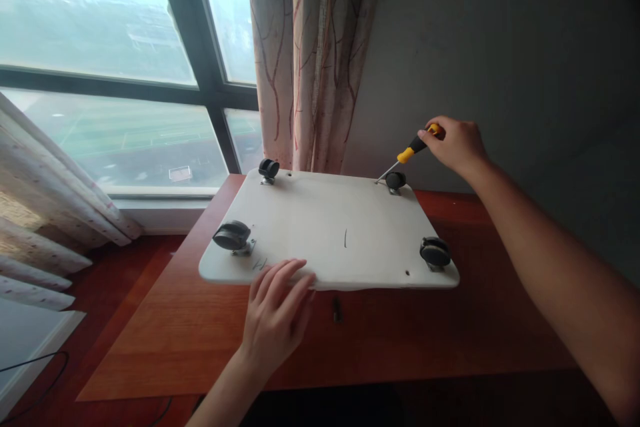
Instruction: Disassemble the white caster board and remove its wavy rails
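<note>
Fingers of right hand (459, 143) closed round handle of yellow-black screwdriver (406, 155), head view; tip down at far edge of white board (320, 227), just left of far right caster (395, 181). Left hand (274, 313): fingers loosely spread, slightly bent, at board's near edge, left of middle. White board lies flat on red-brown table (200, 340), wheels up: far left caster (269, 168), near left caster (233, 236), near right caster (435, 253). Small dark item (337, 311) on table, near side of board, too blurred to identify. Window (130, 133) left, curtain (310, 60) beyond.
</note>
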Demonstrator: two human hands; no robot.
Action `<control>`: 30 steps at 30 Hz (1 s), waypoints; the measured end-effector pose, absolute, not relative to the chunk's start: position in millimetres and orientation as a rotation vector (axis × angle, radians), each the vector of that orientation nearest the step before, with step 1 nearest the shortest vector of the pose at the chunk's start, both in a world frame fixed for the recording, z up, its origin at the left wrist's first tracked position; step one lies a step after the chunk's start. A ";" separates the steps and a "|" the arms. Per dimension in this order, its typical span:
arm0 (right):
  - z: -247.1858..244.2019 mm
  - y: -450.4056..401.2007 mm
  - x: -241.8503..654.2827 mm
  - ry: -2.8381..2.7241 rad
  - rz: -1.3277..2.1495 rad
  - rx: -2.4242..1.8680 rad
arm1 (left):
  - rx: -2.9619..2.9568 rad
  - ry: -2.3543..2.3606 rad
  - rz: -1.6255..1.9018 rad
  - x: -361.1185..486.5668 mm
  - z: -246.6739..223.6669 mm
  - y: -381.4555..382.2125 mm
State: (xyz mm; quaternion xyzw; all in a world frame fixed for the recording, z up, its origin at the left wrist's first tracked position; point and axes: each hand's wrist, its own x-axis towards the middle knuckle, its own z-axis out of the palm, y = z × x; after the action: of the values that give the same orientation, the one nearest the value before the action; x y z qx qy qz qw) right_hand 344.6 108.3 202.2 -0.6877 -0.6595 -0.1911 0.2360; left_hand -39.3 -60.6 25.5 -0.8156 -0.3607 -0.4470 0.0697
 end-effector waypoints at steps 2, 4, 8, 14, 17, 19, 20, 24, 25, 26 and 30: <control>203.8 108.5 343.1 -1.820 -0.525 -1.880 | -2.443 -1.060 -1.347 -40.5 20.9 -59.5; 205.6 108.3 341.1 -1.835 -0.537 -1.874 | -2.430 -1.045 -1.347 -40.8 17.5 -58.1; 209.6 106.0 335.8 -1.900 -0.565 -1.865 | -2.406 -1.027 -1.364 -40.6 14.0 -57.3; 214.3 98.4 326.0 -2.024 -0.572 -1.810 | -2.392 -1.044 -1.360 -39.3 13.6 -59.0; 214.7 95.0 320.6 -2.096 -0.576 -1.771 | -2.388 -1.064 -1.354 -39.3 14.0 -59.4; 215.0 93.5 317.4 -2.113 -0.584 -1.768 | -2.390 -1.066 -1.353 -39.4 14.2 -59.6; 215.2 93.2 316.0 -2.110 -0.588 -1.780 | -2.391 -1.065 -1.354 -39.5 14.2 -59.7; 217.2 98.0 312.6 -2.001 -0.640 -1.950 | -2.398 -1.058 -1.352 -39.7 14.6 -59.9; 217.9 101.3 312.2 -1.953 -0.660 -2.015 | -2.401 -1.057 -1.349 -39.6 14.8 -59.9; 218.6 105.5 312.1 -1.904 -0.677 -2.076 | -2.404 -1.055 -1.344 -39.6 15.0 -59.9; 222.3 127.6 313.4 -1.762 -0.641 -2.239 | -2.396 -1.041 -1.349 -39.3 15.4 -59.7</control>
State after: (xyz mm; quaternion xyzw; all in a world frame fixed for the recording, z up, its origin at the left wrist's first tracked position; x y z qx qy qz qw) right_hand 313.4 127.6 222.3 -0.7620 -0.5996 -0.2182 0.1103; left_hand -39.3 -59.7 15.4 -0.8108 -0.3524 -0.4564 0.1006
